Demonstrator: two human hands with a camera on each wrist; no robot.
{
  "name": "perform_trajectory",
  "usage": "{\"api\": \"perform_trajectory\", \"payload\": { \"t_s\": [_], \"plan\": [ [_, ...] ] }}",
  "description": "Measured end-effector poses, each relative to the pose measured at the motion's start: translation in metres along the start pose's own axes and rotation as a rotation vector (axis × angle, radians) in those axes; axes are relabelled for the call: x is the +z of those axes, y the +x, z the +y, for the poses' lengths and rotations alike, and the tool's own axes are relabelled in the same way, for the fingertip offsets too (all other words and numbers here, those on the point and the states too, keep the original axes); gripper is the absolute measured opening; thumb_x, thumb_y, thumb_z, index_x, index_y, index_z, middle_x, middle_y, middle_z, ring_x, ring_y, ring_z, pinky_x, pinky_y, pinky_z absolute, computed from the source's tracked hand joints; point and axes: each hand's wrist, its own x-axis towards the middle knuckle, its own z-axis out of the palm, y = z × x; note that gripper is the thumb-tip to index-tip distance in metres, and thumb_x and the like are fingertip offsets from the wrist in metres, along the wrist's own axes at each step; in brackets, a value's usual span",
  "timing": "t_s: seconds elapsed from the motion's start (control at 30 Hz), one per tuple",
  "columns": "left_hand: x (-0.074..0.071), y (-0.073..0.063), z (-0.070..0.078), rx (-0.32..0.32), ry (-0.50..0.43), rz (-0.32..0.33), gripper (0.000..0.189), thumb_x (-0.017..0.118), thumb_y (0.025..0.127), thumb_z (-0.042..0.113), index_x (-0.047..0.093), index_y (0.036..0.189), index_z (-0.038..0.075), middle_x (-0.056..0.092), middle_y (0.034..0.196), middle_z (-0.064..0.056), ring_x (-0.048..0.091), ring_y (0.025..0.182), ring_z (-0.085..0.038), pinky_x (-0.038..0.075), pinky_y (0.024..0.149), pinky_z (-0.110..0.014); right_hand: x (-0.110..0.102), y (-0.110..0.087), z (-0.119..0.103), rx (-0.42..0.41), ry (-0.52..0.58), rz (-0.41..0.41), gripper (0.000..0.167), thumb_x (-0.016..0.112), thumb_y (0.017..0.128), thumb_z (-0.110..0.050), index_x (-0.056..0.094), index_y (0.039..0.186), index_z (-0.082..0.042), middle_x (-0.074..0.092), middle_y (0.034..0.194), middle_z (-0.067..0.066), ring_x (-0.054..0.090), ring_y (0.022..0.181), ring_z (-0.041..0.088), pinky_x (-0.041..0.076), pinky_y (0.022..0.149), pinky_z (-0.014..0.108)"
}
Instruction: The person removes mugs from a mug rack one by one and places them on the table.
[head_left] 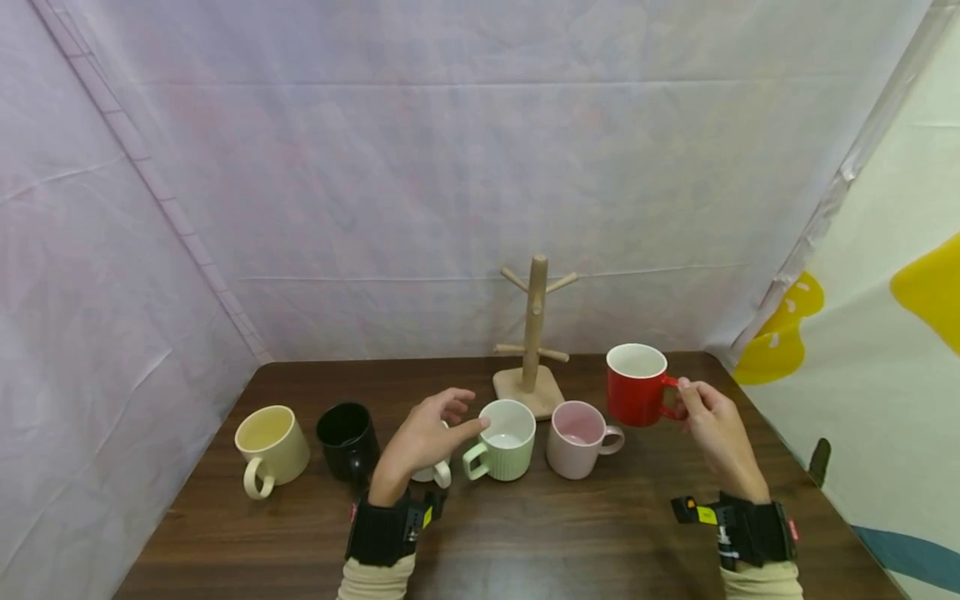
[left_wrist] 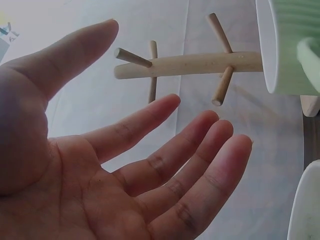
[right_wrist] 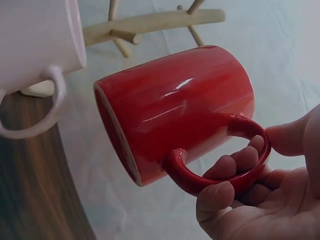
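Note:
My right hand (head_left: 712, 425) grips the handle of a red mug (head_left: 636, 392) with a white inside and holds it up, upright, at the right. In the right wrist view, fingers pass through the red handle (right_wrist: 220, 180). My left hand (head_left: 431, 437) has its fingers spread and holds nothing. It hovers over a white mug (head_left: 441, 475), mostly hidden beneath it, and beside a ribbed light green mug (head_left: 510, 454). A pink mug (head_left: 573, 450) stands between the green mug and the red one. Behind them rises a wooden mug tree (head_left: 534, 325) with bare pegs.
A pale yellow mug (head_left: 281, 450) and a black mug (head_left: 348, 442) stand at the left of the dark wooden table (head_left: 525, 550). White cloth (head_left: 420, 208) hangs along the table's back edge, and more cloth closes off both sides.

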Motion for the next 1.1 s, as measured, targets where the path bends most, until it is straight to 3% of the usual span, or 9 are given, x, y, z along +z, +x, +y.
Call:
{"api": "perform_trajectory", "payload": {
  "t_s": [0.37,1.1],
  "plan": [
    [-0.001,0.001,-0.003,-0.002,-0.006,-0.008,0.052,0.069,0.090,0.044,0.060,0.131,0.014,0.064,0.124,-0.011,0.060,0.114,-0.031,0.050,0.092,-0.049,-0.001,0.004,0.020,0.067,0.002,0.009,0.048,0.040,0.105,-0.045,0.055,0.092,-0.001,0.056,0.080,0.006,0.053,0.067,0.022,0.046,0.062,0.029],
    [-0.004,0.001,-0.004,-0.032,-0.013,-0.008,0.051,0.068,0.091,0.046,0.060,0.131,0.015,0.063,0.125,-0.009,0.059,0.115,-0.029,0.049,0.094,-0.049,0.009,0.005,0.050,0.157,-0.001,-0.035,0.050,0.039,0.106,-0.041,0.054,0.093,0.005,0.054,0.080,0.007,0.050,0.068,0.016,0.046,0.062,0.028]
  ]
}}
